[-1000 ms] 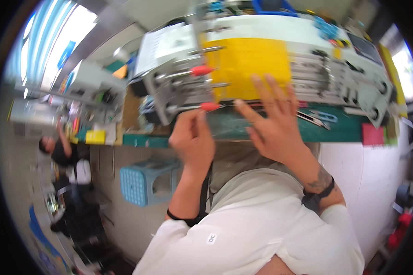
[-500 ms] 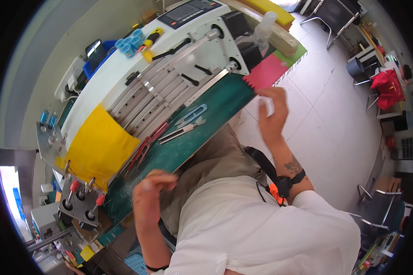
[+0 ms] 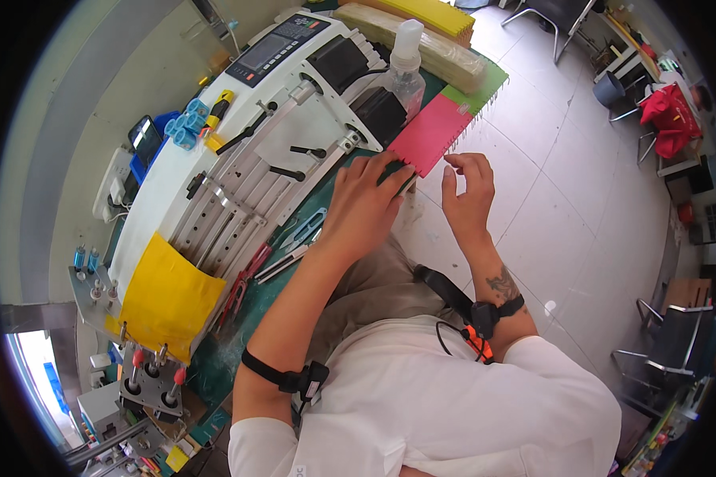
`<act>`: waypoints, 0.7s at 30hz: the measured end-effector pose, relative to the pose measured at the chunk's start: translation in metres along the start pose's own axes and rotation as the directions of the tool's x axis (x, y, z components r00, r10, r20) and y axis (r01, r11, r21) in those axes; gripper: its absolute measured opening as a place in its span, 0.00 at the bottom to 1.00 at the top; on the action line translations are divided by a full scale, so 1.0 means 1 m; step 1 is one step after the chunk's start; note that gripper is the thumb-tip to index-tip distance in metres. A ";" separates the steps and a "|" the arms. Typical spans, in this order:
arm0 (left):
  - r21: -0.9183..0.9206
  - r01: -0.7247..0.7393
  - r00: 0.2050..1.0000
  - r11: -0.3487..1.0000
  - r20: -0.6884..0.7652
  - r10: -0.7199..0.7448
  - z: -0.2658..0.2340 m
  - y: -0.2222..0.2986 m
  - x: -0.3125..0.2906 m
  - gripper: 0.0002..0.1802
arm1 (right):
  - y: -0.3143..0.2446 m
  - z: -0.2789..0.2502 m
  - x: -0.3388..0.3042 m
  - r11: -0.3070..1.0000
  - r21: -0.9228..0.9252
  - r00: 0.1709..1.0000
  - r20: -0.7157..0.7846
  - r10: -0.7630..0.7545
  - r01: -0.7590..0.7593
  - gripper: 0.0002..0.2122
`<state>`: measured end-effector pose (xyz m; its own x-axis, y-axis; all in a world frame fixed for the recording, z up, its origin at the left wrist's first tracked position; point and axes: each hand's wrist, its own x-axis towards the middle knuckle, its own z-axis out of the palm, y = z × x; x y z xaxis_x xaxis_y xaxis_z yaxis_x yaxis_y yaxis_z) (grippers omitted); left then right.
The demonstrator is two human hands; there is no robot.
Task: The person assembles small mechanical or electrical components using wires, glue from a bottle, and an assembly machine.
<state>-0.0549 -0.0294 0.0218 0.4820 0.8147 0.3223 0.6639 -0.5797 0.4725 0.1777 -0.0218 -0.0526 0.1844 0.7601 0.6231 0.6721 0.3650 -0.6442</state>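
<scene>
Pink sheet: it lies at the edge of the counter (image 3: 256, 314), its toothed border toward the floor; your work here is at the near corner of this pink sheet (image 3: 433, 133).
Left hand: your left hand (image 3: 362, 205) reaches over the counter, fingers bent and close together at that corner; I cannot tell whether they pinch it or only rest there.
Right hand: your right hand (image 3: 469, 195) hangs just beside the toothed border, thumb and fingers curled with a narrow gap, nothing showing between them.
Green sheet: the green sheet (image 3: 488, 86) meets the far end of the pink one; whether they are joined is not clear, so feel for a catch before pulling.
Handling: the pink sheet looks thin and likely to bend, so get your thumb under the corner, press flat behind the teeth, and let the right hand steady the outer border.
Bottle: the clear bottle (image 3: 406, 79) stands upright beside the sheet; keep your left knuckles low and clear of it.
Cutter: the cutter (image 3: 282, 265) lies near your left forearm; mind it when drawing that arm back.
</scene>
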 end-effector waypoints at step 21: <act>0.170 -0.024 0.997 0.985 -0.074 0.037 0.016 0.002 -0.009 0.35 | 0.005 0.026 0.010 0.969 -0.211 0.989 -0.050 -0.142 0.129 0.04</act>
<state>-0.0488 -0.0378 0.0070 0.4624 0.7917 0.3993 0.7399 -0.5926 0.3182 0.1638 0.0018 -0.0608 0.1229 0.6725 0.7299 0.8265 0.3378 -0.4503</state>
